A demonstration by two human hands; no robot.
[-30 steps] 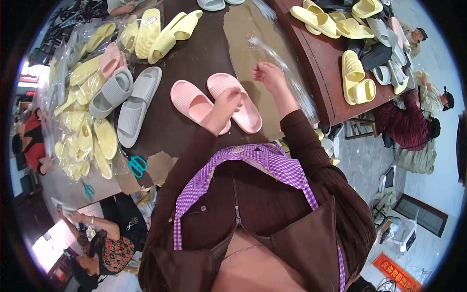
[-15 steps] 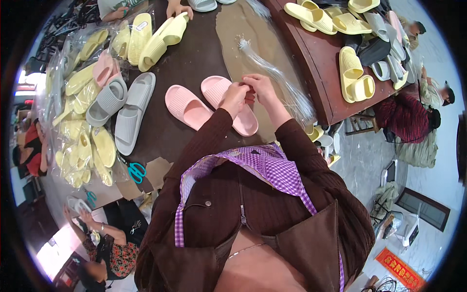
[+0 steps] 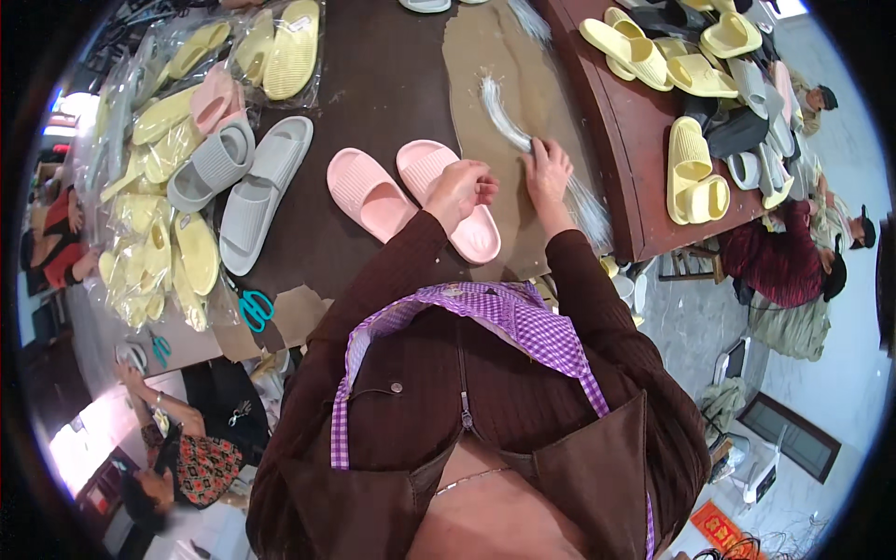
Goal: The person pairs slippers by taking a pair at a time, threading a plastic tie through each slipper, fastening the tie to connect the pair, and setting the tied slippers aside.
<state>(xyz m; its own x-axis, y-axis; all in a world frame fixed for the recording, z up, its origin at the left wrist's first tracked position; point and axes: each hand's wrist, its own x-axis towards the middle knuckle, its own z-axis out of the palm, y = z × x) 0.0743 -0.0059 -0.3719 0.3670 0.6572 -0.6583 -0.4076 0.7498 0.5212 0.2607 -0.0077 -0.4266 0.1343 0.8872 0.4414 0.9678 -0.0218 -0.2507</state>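
A pair of pink slippers lies side by side on the dark table, the left slipper (image 3: 359,182) clear of my hands and the right slipper (image 3: 481,233) partly under my left hand (image 3: 460,193). That hand hovers at the strap with its fingers curled in; what they hold, if anything, is too small to make out. Out on the brown cardboard, my right hand (image 3: 549,175) has its bent fingertips on a long bundle of clear plastic strands (image 3: 504,117). Its palm and wrist cover part of the bundle.
Grey slippers (image 3: 266,191) and bagged yellow slippers (image 3: 196,257) lie left, with teal scissors (image 3: 254,311) near the edge. A raised red-brown table (image 3: 627,159) on the right bears more slippers, such as a yellow pair (image 3: 691,163). A co-worker (image 3: 201,448) sits lower left.
My hands have parted: the right moved from beside the left to the strand bundle, while the left stays over the right pink slipper. Another person's hand and a yellow pair have left the far side.
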